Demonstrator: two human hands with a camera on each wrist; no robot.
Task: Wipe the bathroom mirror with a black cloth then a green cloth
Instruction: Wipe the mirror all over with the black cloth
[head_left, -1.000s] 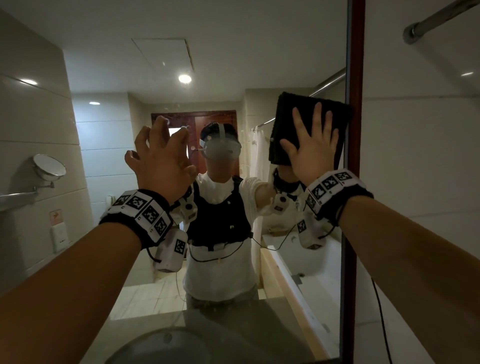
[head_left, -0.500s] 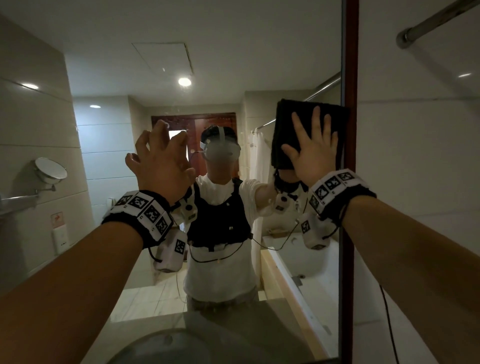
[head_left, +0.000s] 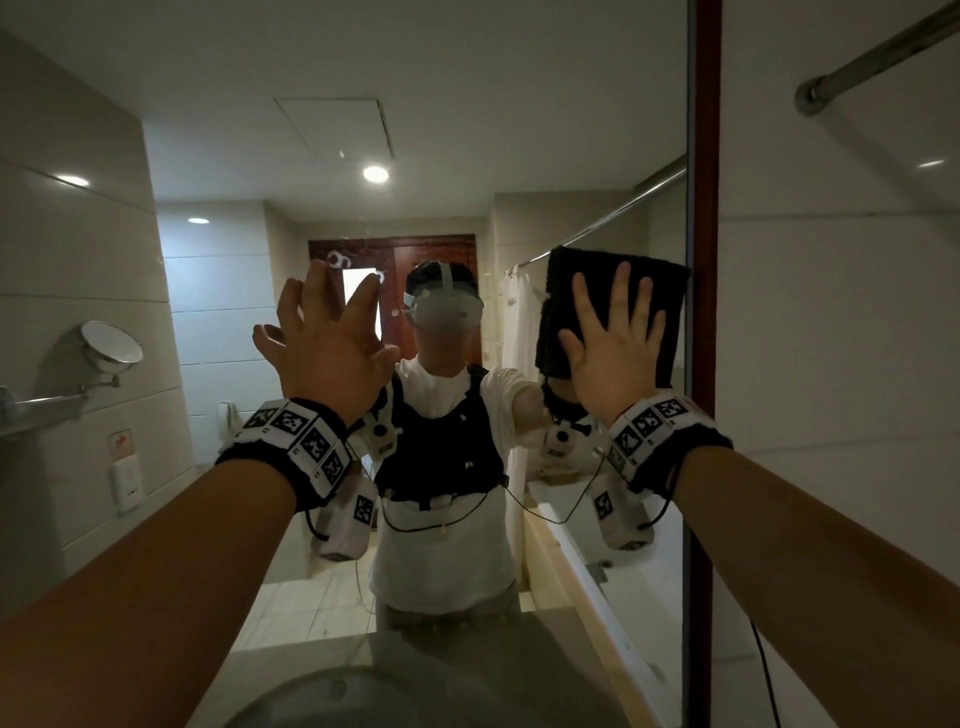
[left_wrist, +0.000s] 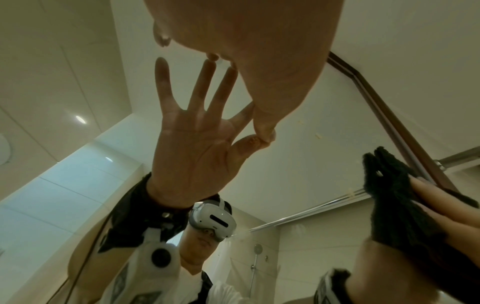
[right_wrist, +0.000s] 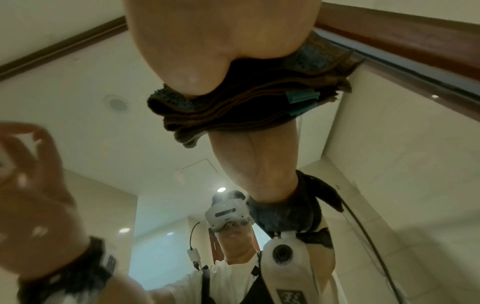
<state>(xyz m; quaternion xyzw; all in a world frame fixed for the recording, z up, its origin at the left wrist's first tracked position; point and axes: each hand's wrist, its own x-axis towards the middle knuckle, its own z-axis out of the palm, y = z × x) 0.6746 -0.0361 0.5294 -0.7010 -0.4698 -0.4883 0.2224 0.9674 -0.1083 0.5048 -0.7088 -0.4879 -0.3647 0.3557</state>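
Observation:
The bathroom mirror (head_left: 467, 130) fills the wall ahead, with a dark wooden frame (head_left: 704, 208) along its right side. A folded black cloth (head_left: 566, 291) lies flat against the glass beside that frame. My right hand (head_left: 613, 338) presses it there with straight, spread fingers. The right wrist view shows the cloth (right_wrist: 246, 115) folded in layers under my palm (right_wrist: 194, 41). My left hand (head_left: 327, 332) is raised left of the cloth, its fingers spread. In the left wrist view its fingertips (left_wrist: 265, 135) touch the glass and hold nothing.
A round shaving mirror (head_left: 111, 348) on an arm sticks out from the left wall. A sink basin (head_left: 332, 696) sits below on the counter. A metal rail (head_left: 878, 52) runs overhead at the right. Cables hang from both wrist units.
My right hand has slid the black cloth down the glass along the right frame. The left hand has stayed about where it was, fingers a little straighter.

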